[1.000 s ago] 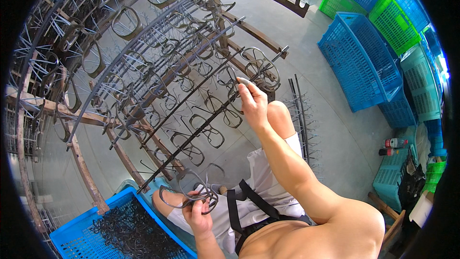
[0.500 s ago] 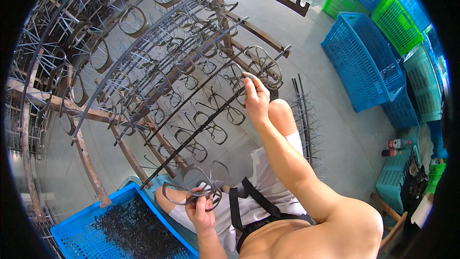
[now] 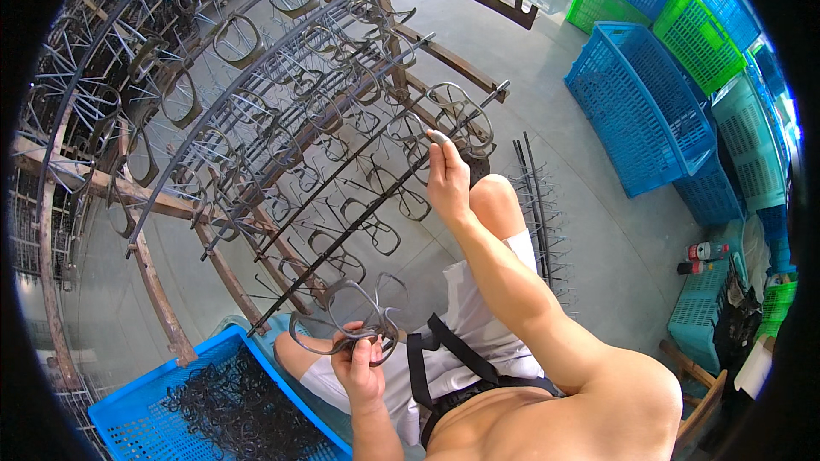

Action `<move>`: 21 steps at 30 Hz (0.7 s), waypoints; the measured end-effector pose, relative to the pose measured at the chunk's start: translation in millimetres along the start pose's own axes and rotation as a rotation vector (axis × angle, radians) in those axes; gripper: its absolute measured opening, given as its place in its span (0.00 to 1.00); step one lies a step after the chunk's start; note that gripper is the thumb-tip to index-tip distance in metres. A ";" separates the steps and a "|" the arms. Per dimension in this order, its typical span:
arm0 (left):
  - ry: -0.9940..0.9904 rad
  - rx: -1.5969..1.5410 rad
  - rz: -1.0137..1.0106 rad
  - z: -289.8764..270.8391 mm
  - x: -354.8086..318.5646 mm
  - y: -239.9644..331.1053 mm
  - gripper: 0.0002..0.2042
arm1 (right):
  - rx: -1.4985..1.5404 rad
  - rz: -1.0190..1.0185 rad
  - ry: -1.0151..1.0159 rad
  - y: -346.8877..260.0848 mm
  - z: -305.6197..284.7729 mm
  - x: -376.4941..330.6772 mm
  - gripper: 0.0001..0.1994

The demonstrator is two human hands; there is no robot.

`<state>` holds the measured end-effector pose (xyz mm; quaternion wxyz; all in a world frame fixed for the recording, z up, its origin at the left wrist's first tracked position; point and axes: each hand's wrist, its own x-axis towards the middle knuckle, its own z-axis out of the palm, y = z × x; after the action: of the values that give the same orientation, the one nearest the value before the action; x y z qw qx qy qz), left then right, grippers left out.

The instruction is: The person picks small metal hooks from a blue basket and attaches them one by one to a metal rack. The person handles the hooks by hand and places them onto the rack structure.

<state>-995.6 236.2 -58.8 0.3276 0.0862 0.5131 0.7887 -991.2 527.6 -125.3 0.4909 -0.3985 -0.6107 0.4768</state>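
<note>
A bunch of dark eyeglass frames (image 3: 342,343) is pinched in my left hand (image 3: 363,369), in front of my knee. Their rims loop above and around the fingers. My right hand (image 3: 449,177) reaches to the far end of a dark metal rod (image 3: 367,210), its fingertips closed on an eyeglass frame (image 3: 416,155) that hangs there; the thumb side is partly hidden. Beside those fingertips, more eyeglass frames (image 3: 461,119) hang clustered at the rod ends. Other frames (image 3: 372,229) dangle from prongs along the rod.
A wooden and metal rack (image 3: 239,269) with many hung frames fills the left. A blue basket (image 3: 111,410) of black pieces stands at lower left. Pronged rods (image 3: 534,205) lie right of my knee. Blue (image 3: 641,111) and green crates (image 3: 696,30) are stacked at right.
My right hand has shifted slightly left and down along the hung frames, its fingers straighter. My left hand has turned a little, still gripping the bunch. The whole view has shifted slightly.
</note>
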 end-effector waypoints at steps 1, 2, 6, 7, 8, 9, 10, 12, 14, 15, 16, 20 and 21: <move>0.004 -0.004 -0.001 0.6 -0.5 0.5 0.12 | -0.004 -0.012 0.007 -0.2 -1.1 1.7 0.11; -0.001 -0.006 0.002 1.0 -0.9 1.2 0.12 | -0.004 -0.033 0.010 -0.9 -2.0 4.0 0.11; 0.001 -0.019 0.018 -0.2 -2.9 4.0 0.11 | 0.476 0.286 -0.145 -8.0 -12.2 9.4 0.14; 0.008 -0.025 0.022 -0.3 -2.9 4.2 0.11 | 0.459 0.306 -0.140 -11.3 -18.2 7.8 0.15; 0.020 -0.032 0.024 -0.2 -2.7 4.3 0.11 | 0.398 0.314 -0.106 -15.5 -21.6 3.3 0.16; 0.031 -0.039 0.026 0.6 -1.9 4.1 0.10 | 0.318 0.339 -0.033 -20.4 -26.7 -2.1 0.16; 0.057 -0.041 0.014 2.2 -0.1 3.5 0.10 | -0.048 0.026 0.012 -26.3 -30.7 -11.2 0.18; 0.081 -0.109 0.022 7.6 4.8 1.8 0.09 | -0.339 -0.318 -0.017 -40.9 -40.6 -40.1 0.24; 0.087 -0.121 0.050 16.1 11.4 -0.5 0.08 | 0.027 -0.098 -0.283 -57.6 -46.1 -70.6 0.22; 0.126 -0.130 0.052 21.0 14.2 -1.3 0.08 | 0.506 0.292 -0.516 -65.7 -46.6 -85.3 0.20; 0.156 -0.136 0.067 26.9 17.8 -3.3 0.09 | 0.545 0.382 -0.655 -73.5 -46.2 -99.3 0.19; 0.203 -0.053 0.166 45.5 22.5 -7.4 0.09 | 0.200 -0.031 -0.749 -96.7 -39.6 -138.6 0.19; 0.162 -0.017 0.193 48.1 22.6 -8.2 0.09 | 0.224 0.021 -0.685 -98.4 -36.2 -141.5 0.19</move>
<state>-986.8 288.3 -48.3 0.2083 0.0684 0.5207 0.8251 -929.1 377.0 -58.3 0.2933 -0.1655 -0.6798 0.6515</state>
